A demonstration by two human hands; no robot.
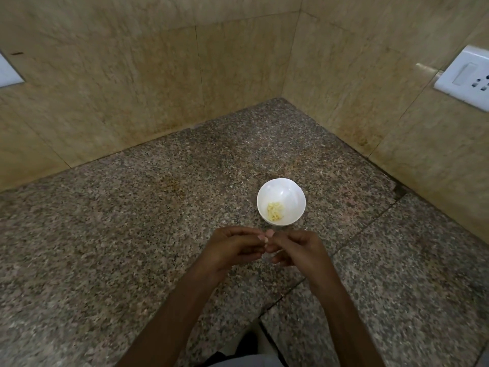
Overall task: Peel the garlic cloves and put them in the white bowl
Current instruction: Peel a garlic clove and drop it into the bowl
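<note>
— Well, nearest us, what do our hands hold?
— Our left hand [232,247] and right hand [299,247] meet fingertip to fingertip above the granite counter [132,234]. All the fingers are curled, and both hands pinch a small pale garlic clove [266,244], mostly hidden between them.
— And beyond?
— Just past our fingertips stands the white bowl [288,193], apart from our hands, with peeled cloves [275,211] heaped at its bottom. Farther off we see tiled walls [158,88] and a socket [468,75].

Pale piece [266,245] pinched between your left hand [232,247] and right hand [299,247]: mostly hidden by fingertips, blurred. Yellowish bits [275,211] in bowl [281,181] beyond them: too small to count.
</note>
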